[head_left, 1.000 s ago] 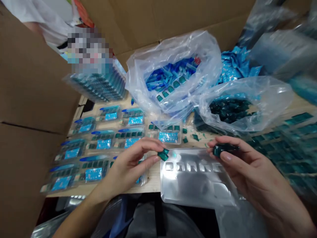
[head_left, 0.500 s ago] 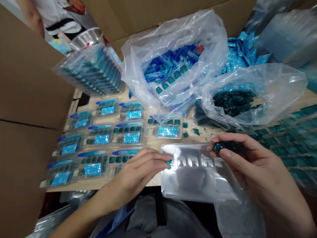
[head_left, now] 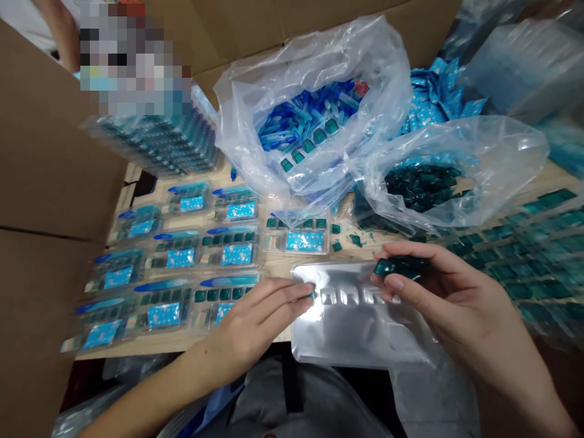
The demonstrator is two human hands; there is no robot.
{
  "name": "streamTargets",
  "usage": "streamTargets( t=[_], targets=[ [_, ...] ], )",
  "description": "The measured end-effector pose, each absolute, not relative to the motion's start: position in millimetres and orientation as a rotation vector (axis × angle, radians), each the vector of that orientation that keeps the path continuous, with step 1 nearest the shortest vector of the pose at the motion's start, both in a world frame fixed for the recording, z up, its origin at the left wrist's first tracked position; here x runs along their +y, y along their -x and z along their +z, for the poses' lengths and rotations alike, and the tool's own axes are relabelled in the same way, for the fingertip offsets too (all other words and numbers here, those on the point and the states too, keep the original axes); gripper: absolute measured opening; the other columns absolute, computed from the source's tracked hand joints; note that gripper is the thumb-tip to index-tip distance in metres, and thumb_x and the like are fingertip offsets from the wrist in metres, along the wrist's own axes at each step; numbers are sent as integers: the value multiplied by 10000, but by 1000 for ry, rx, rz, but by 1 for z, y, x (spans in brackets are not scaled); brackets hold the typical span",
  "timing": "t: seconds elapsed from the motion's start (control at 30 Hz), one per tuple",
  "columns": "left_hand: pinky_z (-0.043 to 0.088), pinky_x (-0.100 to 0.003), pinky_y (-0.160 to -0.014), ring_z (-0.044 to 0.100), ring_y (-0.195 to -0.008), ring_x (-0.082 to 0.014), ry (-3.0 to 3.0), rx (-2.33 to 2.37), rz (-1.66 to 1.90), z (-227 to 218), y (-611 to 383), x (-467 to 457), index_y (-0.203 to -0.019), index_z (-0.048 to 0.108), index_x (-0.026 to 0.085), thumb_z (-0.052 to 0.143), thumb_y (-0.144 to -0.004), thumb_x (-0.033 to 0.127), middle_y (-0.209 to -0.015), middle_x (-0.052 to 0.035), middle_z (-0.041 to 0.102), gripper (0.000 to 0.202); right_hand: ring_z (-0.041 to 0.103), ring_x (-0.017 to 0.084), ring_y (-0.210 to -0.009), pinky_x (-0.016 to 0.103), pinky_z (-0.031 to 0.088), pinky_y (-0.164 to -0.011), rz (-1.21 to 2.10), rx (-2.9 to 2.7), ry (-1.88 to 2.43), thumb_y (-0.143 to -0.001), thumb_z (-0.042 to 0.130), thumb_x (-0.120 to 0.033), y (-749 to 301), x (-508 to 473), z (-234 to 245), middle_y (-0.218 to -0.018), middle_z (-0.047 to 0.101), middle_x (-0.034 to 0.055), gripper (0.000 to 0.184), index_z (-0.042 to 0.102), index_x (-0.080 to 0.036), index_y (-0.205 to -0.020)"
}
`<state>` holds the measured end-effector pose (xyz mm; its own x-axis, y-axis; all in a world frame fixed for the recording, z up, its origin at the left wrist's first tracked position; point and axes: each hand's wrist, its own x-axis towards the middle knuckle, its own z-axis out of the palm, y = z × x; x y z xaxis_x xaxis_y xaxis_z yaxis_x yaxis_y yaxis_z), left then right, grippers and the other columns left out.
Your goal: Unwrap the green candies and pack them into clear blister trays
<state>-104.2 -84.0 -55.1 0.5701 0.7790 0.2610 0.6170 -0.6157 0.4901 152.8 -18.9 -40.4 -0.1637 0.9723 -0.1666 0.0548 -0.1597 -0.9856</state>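
Observation:
Near the table's front edge lies a clear plastic blister tray (head_left: 356,340) with a row of square hollows. Over the row's left end, my left hand (head_left: 262,310) is closed in a pinch on a small green square piece (head_left: 312,294), mostly hidden by the fingertips. Whether that piece sits in a hollow, I cannot tell. My right hand (head_left: 451,295), above the tray's right side, is wrapped round several dark green square pieces (head_left: 401,266), with one poking out between thumb and forefinger. Beyond the tray are loose green pieces (head_left: 336,246) and scraps.
Filled blister packs (head_left: 236,254) with pens and blue packets cover the left side; stacked packs (head_left: 159,143) stand behind. Open plastic bags hold blue pens (head_left: 296,115) and dark green pieces (head_left: 422,187). Rows of green pieces (head_left: 538,243) lie at right. Cardboard (head_left: 45,182) walls the left.
The whole view has slid slightly left. My right hand has come a little further left over the tray, and less of the green piece shows at my left fingertips.

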Motion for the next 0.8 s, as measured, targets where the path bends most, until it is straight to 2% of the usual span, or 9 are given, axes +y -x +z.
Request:
streamTargets(
  t=[0.17,0.27,0.4,0.57,0.7,0.8],
  targets=[
    [527,-286,-897,654,-1006,-168,-2252,1218,795,-43,92,-74,-1081,642,200,554,-963,137,-1064,-56,714,160,725,173,-781,270,614,-687,1469,-1284,1155,-730,769,-212,-144,-21,-29,-921,772,-5,236,766,-315,-942],
    [529,-249,-879,647,-1006,-146,-1991,1255,952,-31,79,-65,-1090,636,248,546,-975,171,-1046,-23,695,165,726,188,-804,271,614,-664,1448,-1317,1120,-716,783,-196,-138,-25,-25,-903,769,1,213,763,-295,-904],
    [514,-236,-904,624,-1034,-139,-1878,1105,978,-19,65,-52,-1129,634,271,569,-968,190,-1056,-9,677,192,694,118,-617,198,578,-549,1568,-1277,1053,-697,801,-145,-134,-31,-22,-827,750,-36,219,742,-289,-851],
    [496,-216,-897,603,-999,-132,-1874,977,877,-21,59,-47,-969,626,233,633,-928,181,-988,-9,622,66,685,97,-520,185,569,-514,1680,-1141,1029,-705,800,-173,-135,-32,-23,-757,735,-48,151,711,-259,-792],
    [486,-234,-900,585,-1021,-144,-1916,1011,877,-27,57,-53,-1086,574,253,611,-943,173,-1031,-17,614,168,683,107,-525,193,573,-525,1649,-1149,1061,-712,788,-171,-135,-29,-25,-683,714,-47,131,697,-244,-773],
    [495,-238,-853,599,-962,-148,-2022,1017,835,-26,57,-52,-1117,576,241,612,-945,198,-1019,-26,626,181,703,111,-523,198,583,-526,1723,-1141,1002,-746,769,-199,-134,-28,-27,-730,726,-43,106,685,-238,-797]
  ],
)
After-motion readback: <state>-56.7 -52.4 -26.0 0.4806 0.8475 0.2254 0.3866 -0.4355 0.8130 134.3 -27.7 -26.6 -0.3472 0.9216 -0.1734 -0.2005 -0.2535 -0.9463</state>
